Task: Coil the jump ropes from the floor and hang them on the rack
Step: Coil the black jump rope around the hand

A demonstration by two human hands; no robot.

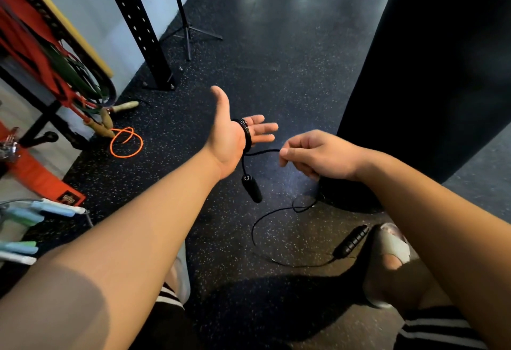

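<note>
Coiling thin black cord jump rope [246,132] round my left hand [229,138], fingers straight; right hand [318,156] pinches the free cord. Next wrap, I judge, needs slack drawn off the floor [276,73] under tension.

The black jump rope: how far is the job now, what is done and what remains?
Done: several loops of the black jump rope lie around the open left hand, one grip hanging below it. In hand: the right hand pinches the next stretch. Left: the slack and the second grip lie on the floor, the orange rope too; neither hangs on the rack.
</note>
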